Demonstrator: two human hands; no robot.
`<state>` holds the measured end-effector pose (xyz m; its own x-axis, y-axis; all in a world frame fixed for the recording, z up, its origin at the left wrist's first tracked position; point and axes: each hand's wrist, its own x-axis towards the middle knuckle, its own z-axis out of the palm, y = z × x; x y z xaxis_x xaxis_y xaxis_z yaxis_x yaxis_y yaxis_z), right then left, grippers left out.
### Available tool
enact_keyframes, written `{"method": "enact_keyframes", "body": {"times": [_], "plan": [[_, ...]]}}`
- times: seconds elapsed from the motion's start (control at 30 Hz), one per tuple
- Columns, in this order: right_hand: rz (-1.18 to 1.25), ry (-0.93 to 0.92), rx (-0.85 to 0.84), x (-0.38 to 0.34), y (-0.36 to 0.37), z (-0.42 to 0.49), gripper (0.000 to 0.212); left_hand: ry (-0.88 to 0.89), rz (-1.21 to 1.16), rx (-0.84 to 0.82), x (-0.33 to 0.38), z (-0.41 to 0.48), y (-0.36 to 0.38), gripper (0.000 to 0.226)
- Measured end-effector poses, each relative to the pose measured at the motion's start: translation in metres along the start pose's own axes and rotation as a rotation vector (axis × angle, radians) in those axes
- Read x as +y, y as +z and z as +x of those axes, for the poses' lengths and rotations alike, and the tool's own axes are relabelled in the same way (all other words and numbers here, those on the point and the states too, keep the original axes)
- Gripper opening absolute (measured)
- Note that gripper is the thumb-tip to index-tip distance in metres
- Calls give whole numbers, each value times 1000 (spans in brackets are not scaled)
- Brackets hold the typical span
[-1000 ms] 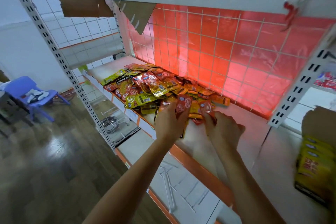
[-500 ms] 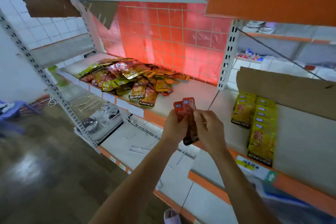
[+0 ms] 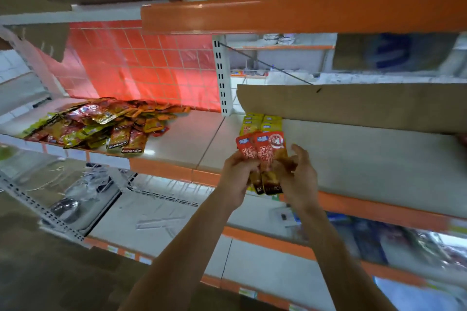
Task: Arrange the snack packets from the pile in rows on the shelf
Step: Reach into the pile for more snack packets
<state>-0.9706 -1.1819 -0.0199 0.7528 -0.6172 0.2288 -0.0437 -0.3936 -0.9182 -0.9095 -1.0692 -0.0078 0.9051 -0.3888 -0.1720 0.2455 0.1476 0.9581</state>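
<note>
On my feed only two bare arms show, the left forearm [image 3: 187,250] and the right forearm [image 3: 338,250], both entering at the bottom of the frame. Each ends near centre frame in a bare hand: the left grip [image 3: 237,179] and the right grip [image 3: 300,184]. Everything is uncovered from frame edge to fingertips. Finer detail is blurred.

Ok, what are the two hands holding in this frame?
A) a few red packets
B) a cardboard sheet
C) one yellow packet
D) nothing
A: the left hand and right hand together hold a small bunch of red packets in front of the shelf, while the yellow packets lie on it behind.
</note>
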Motion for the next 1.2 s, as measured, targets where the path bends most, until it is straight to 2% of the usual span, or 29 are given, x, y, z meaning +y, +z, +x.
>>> {"method": "enact_keyframes", "body": {"times": [0.07, 0.17, 0.27, 0.43, 0.63, 0.8, 0.93, 1.07, 1.13, 1.2], "plan": [[-44, 29, 44, 14, -30, 7, 35, 18, 12, -30, -9, 4, 24, 34], [-134, 49, 101, 42, -74, 19, 21, 17, 93, -38, -25, 14, 69, 21], [-150, 124, 175, 67, -120, 32, 21, -12, 177, -61, -38, 19, 124, 8], [-179, 166, 246, 105, -202, 59, 20, -79, 186, -87, -64, 30, 221, 9], [-195, 207, 257, 139, -286, 84, 23, -109, 234, -112, -92, 42, 312, 9], [-169, 209, 262, 164, -342, 93, 19, -119, 276, -138, -118, 48, 367, 10], [-118, 262, 347, 184, -375, 93, 21, -123, 361, -169, -135, 51, 402, 3], [-180, 287, 433, 202, -402, 92, 15, -113, 474, -264, -151, 53, 430, 6], [-203, 319, 474, 209, -414, 91, 20, -80, 539, -283, -159, 51, 442, 8], [-222, 335, 491, 214, -423, 90, 34, -37, 627, -292, -164, 50, 453, 11]]}}
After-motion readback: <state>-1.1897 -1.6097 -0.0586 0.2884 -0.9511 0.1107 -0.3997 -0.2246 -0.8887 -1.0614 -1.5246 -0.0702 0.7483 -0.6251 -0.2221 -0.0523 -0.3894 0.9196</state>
